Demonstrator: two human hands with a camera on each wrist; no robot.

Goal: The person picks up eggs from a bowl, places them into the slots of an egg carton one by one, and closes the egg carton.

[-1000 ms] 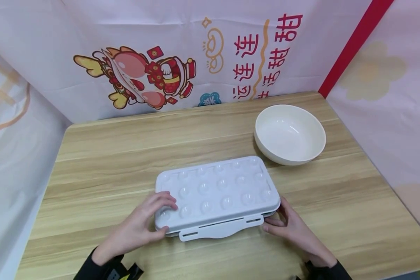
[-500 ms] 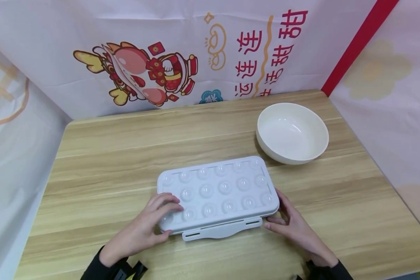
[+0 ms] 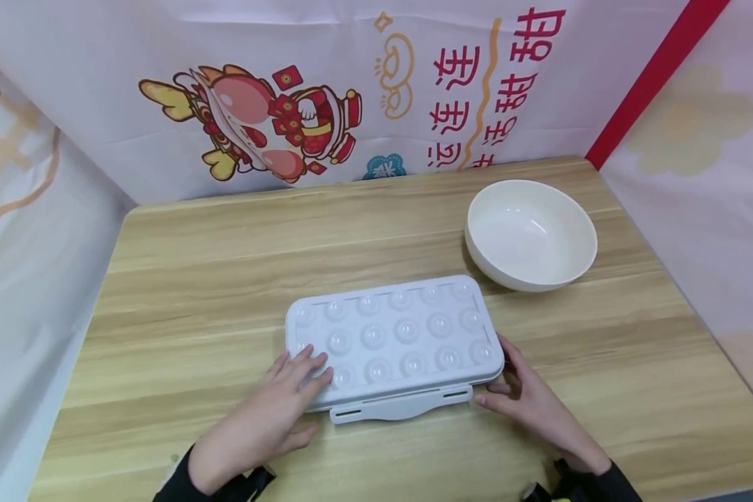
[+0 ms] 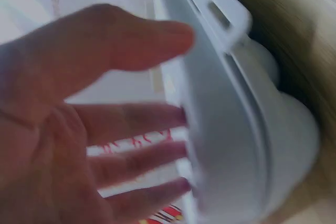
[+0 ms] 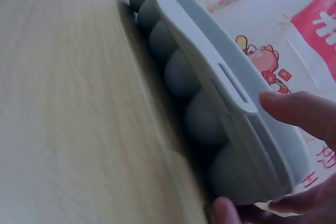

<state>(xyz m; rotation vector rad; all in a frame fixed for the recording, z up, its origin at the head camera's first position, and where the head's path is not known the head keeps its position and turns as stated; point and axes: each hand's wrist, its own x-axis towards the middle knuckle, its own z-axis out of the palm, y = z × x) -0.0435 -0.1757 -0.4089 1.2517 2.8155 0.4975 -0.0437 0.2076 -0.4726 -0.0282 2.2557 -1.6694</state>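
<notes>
A white lidded egg box (image 3: pixel 389 335), its lid covered in round bumps, lies on the table in the head view. Along its front edge the hinged latch flap (image 3: pixel 401 406) sticks outward. My left hand (image 3: pixel 270 411) rests its spread fingertips on the lid's front left corner, the thumb held off in front. In the left wrist view those fingers (image 4: pixel 142 161) reach the lid nearly straight. At the right end, my right hand (image 3: pixel 530 404) holds the box's corner; in the right wrist view the thumb (image 5: pixel 299 111) is by the flap's end and other fingertips are low at the end wall. Rounded egg cups (image 5: pixel 181 74) show underneath.
A large white bowl (image 3: pixel 531 237) stands behind the box to the right, near the back right corner of the wooden table (image 3: pixel 213 279). Printed white cloth (image 3: pixel 326 42) hangs behind the table and along both sides.
The lid, slightly raised at the front, has come down onto the base. My left hand has loosened from the corner, its fingers now spread on top. The right hand keeps its place.
</notes>
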